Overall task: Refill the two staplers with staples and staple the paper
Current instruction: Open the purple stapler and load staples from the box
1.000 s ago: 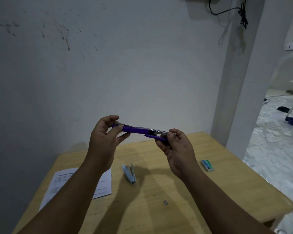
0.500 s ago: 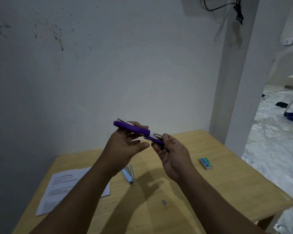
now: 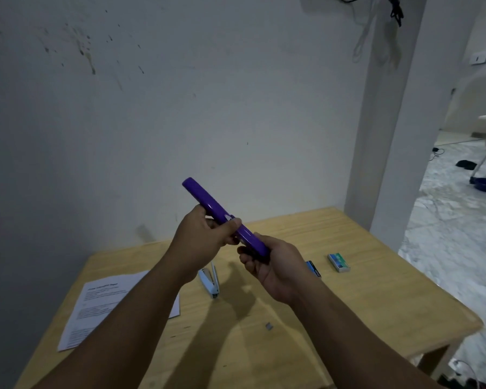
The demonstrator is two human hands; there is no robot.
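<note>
Hands: left hand point(image 3: 205, 242) and right hand point(image 3: 272, 265) both grip glossy purple plastic stapler point(image 3: 208, 204) (tilted) above light wooden table point(image 3: 348, 304).

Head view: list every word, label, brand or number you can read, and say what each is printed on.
None can be quoted with confidence.
Paper on the table: a bold heading and blocks of body text, too small and blurred to read.
Green staple box: a pale mark on top, unreadable.
Blue box beside the right hand: printing blurred.
Purple stapler, held by both hands, left hand: no lettering visible.
White stapler: no lettering visible.
</note>
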